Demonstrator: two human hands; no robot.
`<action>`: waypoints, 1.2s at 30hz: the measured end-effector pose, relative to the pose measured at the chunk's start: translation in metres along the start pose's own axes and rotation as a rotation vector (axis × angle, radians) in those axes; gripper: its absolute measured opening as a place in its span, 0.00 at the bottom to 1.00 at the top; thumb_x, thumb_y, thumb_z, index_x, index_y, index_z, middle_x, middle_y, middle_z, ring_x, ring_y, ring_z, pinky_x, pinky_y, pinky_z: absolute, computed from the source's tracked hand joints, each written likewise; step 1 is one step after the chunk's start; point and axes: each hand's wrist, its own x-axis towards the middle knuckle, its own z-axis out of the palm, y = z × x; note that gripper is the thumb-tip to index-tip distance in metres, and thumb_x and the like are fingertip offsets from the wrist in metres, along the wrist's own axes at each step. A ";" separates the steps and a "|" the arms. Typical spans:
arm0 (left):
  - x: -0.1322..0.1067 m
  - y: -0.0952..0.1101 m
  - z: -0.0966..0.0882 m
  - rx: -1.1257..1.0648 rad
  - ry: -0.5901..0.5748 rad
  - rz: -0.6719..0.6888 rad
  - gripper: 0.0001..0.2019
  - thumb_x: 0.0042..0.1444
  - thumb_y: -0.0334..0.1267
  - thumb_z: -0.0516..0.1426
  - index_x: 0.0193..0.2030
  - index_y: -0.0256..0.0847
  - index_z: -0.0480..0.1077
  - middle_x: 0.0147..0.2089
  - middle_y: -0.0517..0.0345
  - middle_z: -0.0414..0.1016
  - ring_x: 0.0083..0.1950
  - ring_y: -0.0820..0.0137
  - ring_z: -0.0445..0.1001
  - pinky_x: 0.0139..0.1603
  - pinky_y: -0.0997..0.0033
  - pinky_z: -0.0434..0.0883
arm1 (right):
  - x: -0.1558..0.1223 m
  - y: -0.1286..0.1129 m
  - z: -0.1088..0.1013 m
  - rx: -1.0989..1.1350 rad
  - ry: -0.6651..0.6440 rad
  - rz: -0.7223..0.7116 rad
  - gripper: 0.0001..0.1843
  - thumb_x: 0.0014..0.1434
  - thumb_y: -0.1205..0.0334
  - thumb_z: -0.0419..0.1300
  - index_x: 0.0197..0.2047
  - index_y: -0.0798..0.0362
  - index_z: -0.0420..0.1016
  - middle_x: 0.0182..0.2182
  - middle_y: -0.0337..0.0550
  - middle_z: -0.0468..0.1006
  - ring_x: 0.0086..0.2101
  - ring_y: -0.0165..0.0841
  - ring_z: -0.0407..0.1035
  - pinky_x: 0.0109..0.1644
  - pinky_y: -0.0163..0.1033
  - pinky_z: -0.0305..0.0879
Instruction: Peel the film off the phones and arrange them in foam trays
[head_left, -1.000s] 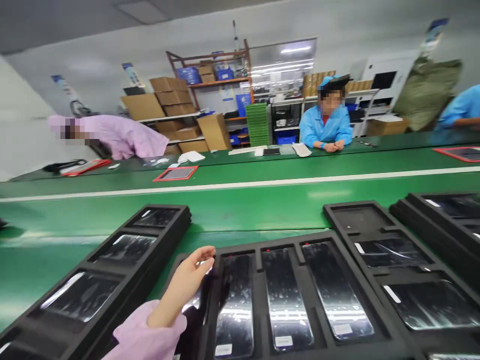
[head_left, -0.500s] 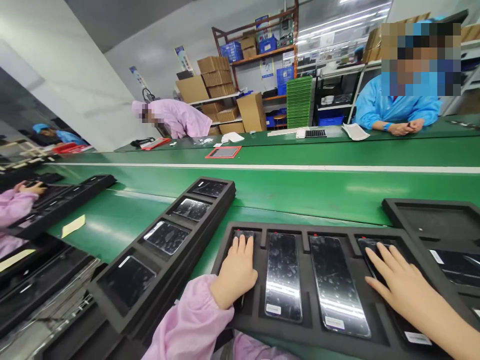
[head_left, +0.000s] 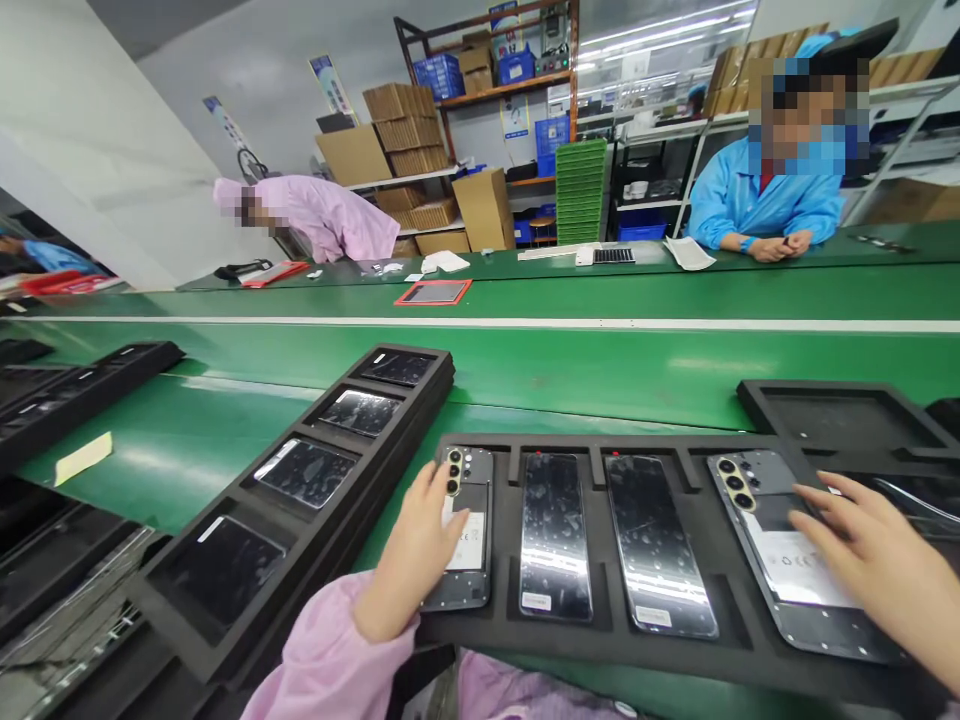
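A black foam tray [head_left: 495,632] lies in front of me with a row of phones in its slots. My left hand [head_left: 412,550] rests at the left edge of the leftmost phone [head_left: 472,490], fingers stretched out and thumb over its white label. At the other end, my right hand [head_left: 874,530] has its fingers spread over the right edge of another phone [head_left: 769,530]. Both these phones lie back side up, showing camera lenses and a label. Between them, two phones [head_left: 555,530] [head_left: 660,540] lie glossy screen up, each with a small white sticker.
To the left stands a stack of black foam trays [head_left: 300,535] holding phones. Another black tray [head_left: 757,400] is at the right. Beyond runs a green conveyor bench [head_left: 570,365] with a red-framed sheet [head_left: 433,292]. Across it are a person in pink [head_left: 330,215] and a person in blue [head_left: 765,190].
The two outer phones, which were under my hands with dark fronts showing, now lie back side up. My left hand has shifted left and down, and my right hand to the right. The view has turned slightly.
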 end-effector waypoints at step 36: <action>-0.034 0.025 0.063 0.308 -0.633 0.619 0.24 0.51 0.48 0.56 0.56 0.51 0.66 0.63 0.48 0.59 0.65 0.45 0.53 0.60 0.32 0.44 | -0.046 -0.016 -0.032 0.246 -0.099 0.200 0.19 0.60 0.55 0.47 0.43 0.49 0.77 0.48 0.47 0.73 0.49 0.42 0.66 0.51 0.52 0.65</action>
